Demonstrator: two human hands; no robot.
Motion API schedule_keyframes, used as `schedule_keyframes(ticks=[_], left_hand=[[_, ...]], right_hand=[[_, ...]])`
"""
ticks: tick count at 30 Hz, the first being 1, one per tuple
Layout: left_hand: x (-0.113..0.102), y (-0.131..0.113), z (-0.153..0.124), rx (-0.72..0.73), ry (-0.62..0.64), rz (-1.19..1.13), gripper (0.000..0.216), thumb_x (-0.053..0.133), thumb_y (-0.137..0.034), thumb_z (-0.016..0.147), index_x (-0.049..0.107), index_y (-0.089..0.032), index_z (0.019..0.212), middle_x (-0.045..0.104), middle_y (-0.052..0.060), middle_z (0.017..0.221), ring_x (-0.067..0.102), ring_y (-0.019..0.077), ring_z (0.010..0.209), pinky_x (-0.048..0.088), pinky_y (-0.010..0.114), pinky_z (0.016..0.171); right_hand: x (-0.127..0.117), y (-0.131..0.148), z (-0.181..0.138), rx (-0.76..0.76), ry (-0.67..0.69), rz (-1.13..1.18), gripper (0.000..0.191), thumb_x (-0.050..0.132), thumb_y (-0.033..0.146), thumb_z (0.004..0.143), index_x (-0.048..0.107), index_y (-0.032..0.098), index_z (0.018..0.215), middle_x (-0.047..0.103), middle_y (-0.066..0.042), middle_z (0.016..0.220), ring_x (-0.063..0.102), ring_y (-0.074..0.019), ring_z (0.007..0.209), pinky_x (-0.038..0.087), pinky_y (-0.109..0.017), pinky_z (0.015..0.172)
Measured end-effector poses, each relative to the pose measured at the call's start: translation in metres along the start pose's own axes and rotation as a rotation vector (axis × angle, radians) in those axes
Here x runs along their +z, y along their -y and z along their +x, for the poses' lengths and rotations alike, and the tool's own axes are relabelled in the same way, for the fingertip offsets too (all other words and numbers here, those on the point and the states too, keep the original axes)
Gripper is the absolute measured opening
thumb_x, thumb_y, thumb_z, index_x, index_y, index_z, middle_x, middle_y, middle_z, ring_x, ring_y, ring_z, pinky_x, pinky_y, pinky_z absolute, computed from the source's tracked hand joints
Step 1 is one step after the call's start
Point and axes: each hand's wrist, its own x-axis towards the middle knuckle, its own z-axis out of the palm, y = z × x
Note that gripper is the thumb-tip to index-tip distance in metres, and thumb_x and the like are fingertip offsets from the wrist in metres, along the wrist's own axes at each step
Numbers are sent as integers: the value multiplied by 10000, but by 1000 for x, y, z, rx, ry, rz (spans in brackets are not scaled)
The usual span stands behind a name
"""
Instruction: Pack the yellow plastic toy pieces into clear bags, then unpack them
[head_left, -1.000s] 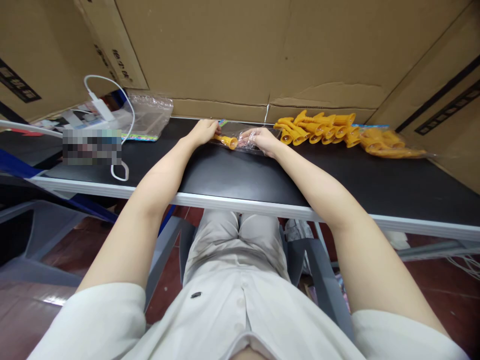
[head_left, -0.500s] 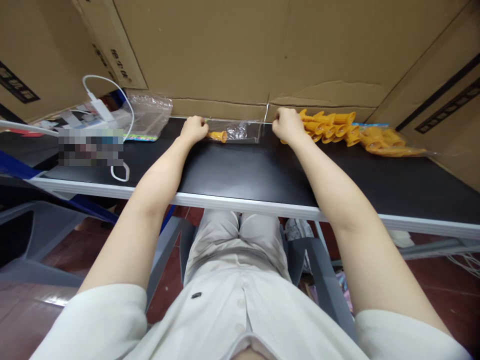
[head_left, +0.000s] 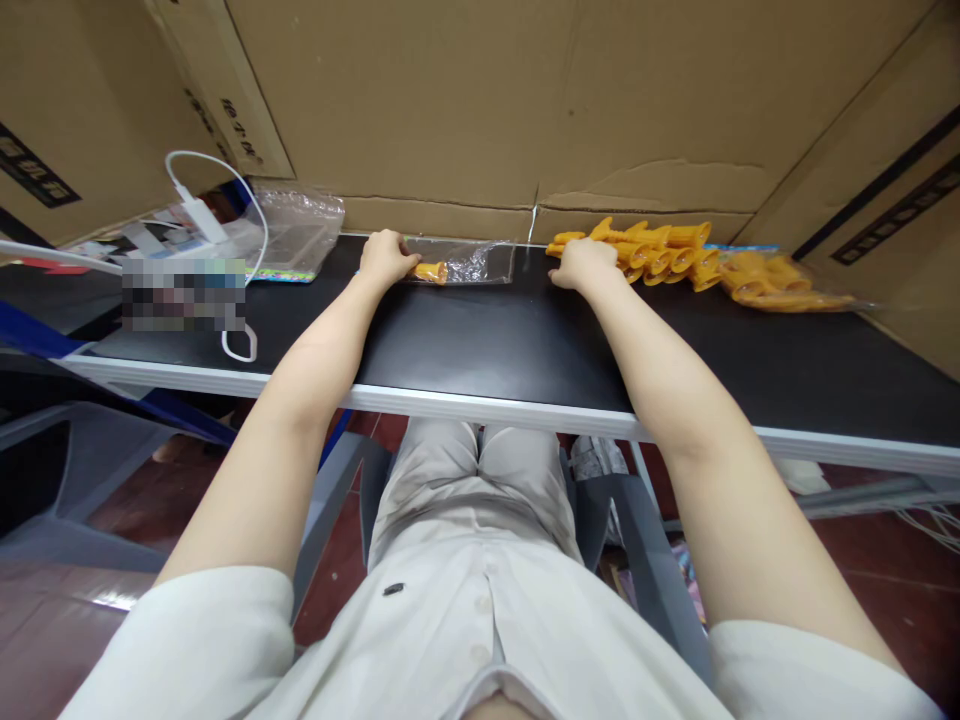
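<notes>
My left hand (head_left: 387,258) is closed at the left end of a clear plastic bag (head_left: 484,262) lying flat near the back of the table. A yellow plastic horn-shaped piece (head_left: 432,272) shows at this bag, its flared end pointing right and its other end hidden by my fingers. My right hand (head_left: 589,265) has curled fingers at the left front of a pile of similar yellow pieces (head_left: 667,250). What its fingers hold, if anything, is hidden.
More yellow pieces in a clear bag (head_left: 784,283) lie to the right of the pile. Clear packaging (head_left: 304,235), a white cable (head_left: 264,215) and a blurred-out item (head_left: 184,295) are at the left. Cardboard walls (head_left: 420,100) stand behind the black table (head_left: 487,350).
My right hand has come lower and slightly toward me, uncovering yellow tips behind it. My left hand, the bag and its yellow piece have shifted slightly left.
</notes>
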Motion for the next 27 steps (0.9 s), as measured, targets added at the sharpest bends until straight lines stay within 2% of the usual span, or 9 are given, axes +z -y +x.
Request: schedule_keyframes(ticks=[3, 6, 10, 13, 18, 20, 23, 25, 27], left_hand=[[-2, -2, -2, 3, 25, -4, 400, 733, -328, 858, 783, -120, 1196, 779, 210, 1254, 651, 411, 1387, 432, 475, 1298], [-3, -2, -4, 42, 47, -35, 415, 713, -302, 863, 774, -142, 1241, 793, 176, 1285, 695, 366, 1322, 499, 435, 1239], [-1, -1, -6, 50, 76, -58, 577, 667, -253, 859, 716, -120, 1418, 771, 183, 1410, 713, 338, 1336, 520, 400, 1215], [1, 0, -5, 66, 105, -33, 572, 628, -243, 868, 730, -113, 1415, 750, 187, 1468, 685, 349, 1404, 486, 396, 1250], [3, 3, 0, 91, 157, 44, 519, 564, -244, 905, 767, -92, 1358, 740, 204, 1490, 670, 357, 1435, 489, 373, 1240], [2, 3, -1, 103, 167, 71, 526, 535, -238, 925, 763, -77, 1371, 734, 213, 1498, 673, 360, 1429, 500, 385, 1230], [-1, 0, -4, 110, 187, 95, 540, 512, -235, 943, 761, -73, 1394, 748, 202, 1479, 682, 364, 1410, 514, 408, 1217], [-3, -3, -6, 96, 199, 115, 555, 501, -233, 948, 758, -67, 1411, 755, 193, 1467, 689, 358, 1400, 515, 397, 1215], [-5, -5, -8, 87, 210, 127, 577, 497, -229, 947, 746, -55, 1438, 745, 191, 1486, 683, 348, 1413, 501, 366, 1224]], right_hand=[[4, 6, -4, 13, 0, 77, 422, 856, 33, 818, 773, 26, 1232, 700, -315, 1413, 655, -488, 1410, 475, -656, 1219], [11, -4, 7, 35, -65, 210, 395, 866, 40, 776, 778, 46, 1161, 725, -299, 1338, 663, -516, 1380, 480, -698, 1209], [14, -24, 24, 96, -146, 480, 235, 843, 92, 814, 773, 80, 1038, 760, -244, 1077, 730, -489, 1256, 538, -701, 1154], [9, -27, 25, 182, -122, 713, 150, 756, 101, 904, 753, 63, 1049, 745, -184, 919, 798, -397, 1008, 630, -654, 995], [-10, -15, 12, 290, -77, 1101, 293, 596, 113, 1064, 651, 27, 1338, 778, -186, 1023, 728, -176, 750, 627, -364, 817], [-16, -14, 10, 263, -67, 1170, 268, 580, 116, 1086, 650, 44, 1334, 778, -155, 1001, 656, -116, 670, 588, -299, 765], [-21, -20, 10, 151, -19, 1134, 198, 592, 92, 1083, 671, 80, 1264, 761, -79, 903, 597, -77, 633, 569, -273, 791], [-23, -27, 9, 48, 66, 1070, 169, 692, 108, 1049, 685, 104, 1218, 723, -29, 803, 583, -78, 629, 582, -277, 827], [-25, -33, 8, -52, 151, 1000, 231, 837, 136, 963, 712, 135, 1157, 680, 5, 726, 566, -89, 614, 599, -281, 813]])
